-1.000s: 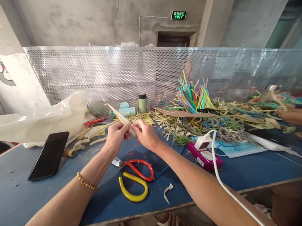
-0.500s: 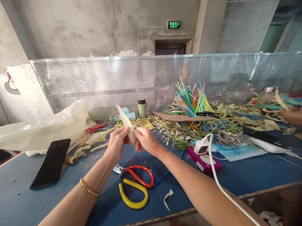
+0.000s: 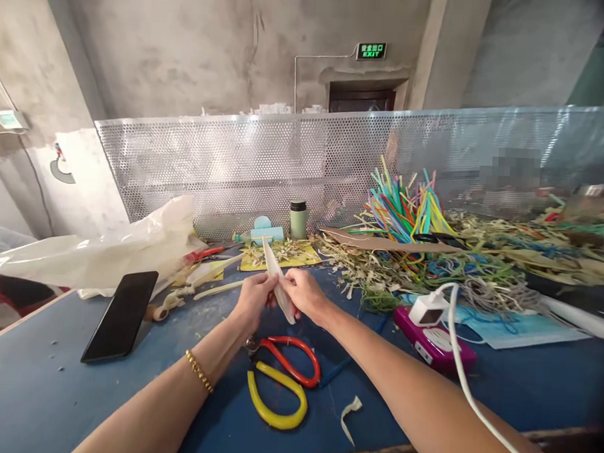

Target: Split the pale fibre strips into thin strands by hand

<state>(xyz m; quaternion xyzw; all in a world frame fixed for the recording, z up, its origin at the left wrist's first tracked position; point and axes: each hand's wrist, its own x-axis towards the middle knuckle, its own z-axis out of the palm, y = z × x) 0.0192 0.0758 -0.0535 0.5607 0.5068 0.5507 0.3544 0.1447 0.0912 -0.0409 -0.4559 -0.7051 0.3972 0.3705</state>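
Observation:
A long, pale, pointed strip that looks like dried husk (image 3: pixel 271 258) stands tilted between both hands above the blue table. My left hand (image 3: pixel 253 298) pinches it from the left, bracelet on the wrist. From the other side my right hand (image 3: pixel 306 296) grips the same strip, its fingertips close to the left ones. The strip's lower end shows beneath the fingers; some fingers are hidden behind it. Scissors (image 3: pixel 279 422) with one red and one yellow handle lie just below the hands, their blades mostly covered by my left arm. A small pale scrap (image 3: pixel 350 415) lies to their right.
A black phone (image 3: pixel 120 317) and plastic sheeting (image 3: pixel 131 249) are at left. A green bottle (image 3: pixel 297 221) stands before the perforated metal screen (image 3: pixel 235 163). Colourful stems (image 3: pixel 407 211) and dried strips heap at right, near a purple box (image 3: pixel 441 346) with a white charger and cable.
The strip has turned from a leftward slant to nearly upright, and both hands have shifted their grip along it. The view has swung slightly left. The scissors stay put.

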